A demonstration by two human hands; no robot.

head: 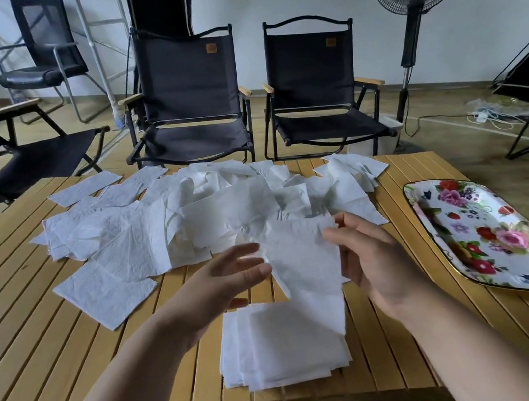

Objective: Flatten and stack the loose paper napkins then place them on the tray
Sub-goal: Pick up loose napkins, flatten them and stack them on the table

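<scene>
A white paper napkin (304,263) hangs in the air between my hands, above a neat stack of flattened napkins (282,343) near the table's front edge. My left hand (230,275) pinches the napkin's left edge with thumb and fingers. My right hand (365,253) pinches its upper right corner. A large loose pile of crumpled napkins (188,212) covers the far half of the table. The floral tray (490,234) lies at the right, with nothing on it.
The slatted wooden table (52,338) has its front edge just below the stack. Black folding chairs (191,97) stand behind the table, a standing fan (412,3) at the back right. Cables (485,116) lie on the floor.
</scene>
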